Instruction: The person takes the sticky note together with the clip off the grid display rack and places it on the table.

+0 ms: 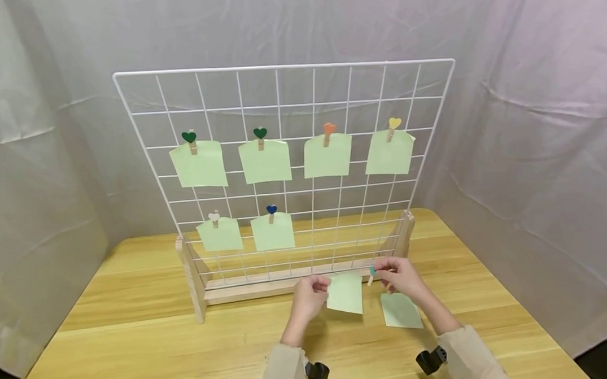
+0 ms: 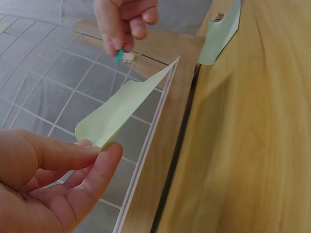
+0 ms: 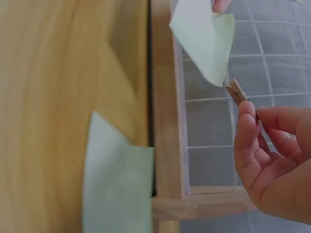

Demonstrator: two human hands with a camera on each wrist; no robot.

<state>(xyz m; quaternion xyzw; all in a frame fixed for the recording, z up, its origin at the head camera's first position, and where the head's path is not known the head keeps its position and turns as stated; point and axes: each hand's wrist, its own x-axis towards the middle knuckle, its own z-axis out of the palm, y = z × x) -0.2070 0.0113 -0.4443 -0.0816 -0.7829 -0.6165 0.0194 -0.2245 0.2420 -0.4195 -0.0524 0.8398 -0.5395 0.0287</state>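
Note:
My left hand (image 1: pixel 310 298) pinches a pale green paper note (image 1: pixel 345 294) by its left edge, between thumb and forefinger, in front of the grid's lower part. To its right, my right hand (image 1: pixel 400 276) pinches a small wooden clothespin (image 1: pixel 370 277) with a teal decoration. In the right wrist view the clothespin (image 3: pixel 236 92) points toward a corner of the held note (image 3: pixel 206 41). A second green note (image 1: pixel 401 311) lies on the table below my right hand, its top partly curled.
A white wire grid (image 1: pixel 284 66) stands in a wooden base (image 1: pixel 247 294) on the wooden table (image 1: pixel 138 355). Several green notes (image 1: pixel 203 165) hang on it in two rows, each under a heart-topped clothespin (image 1: pixel 189 139). Grey cloth (image 1: pixel 296 20) surrounds the table.

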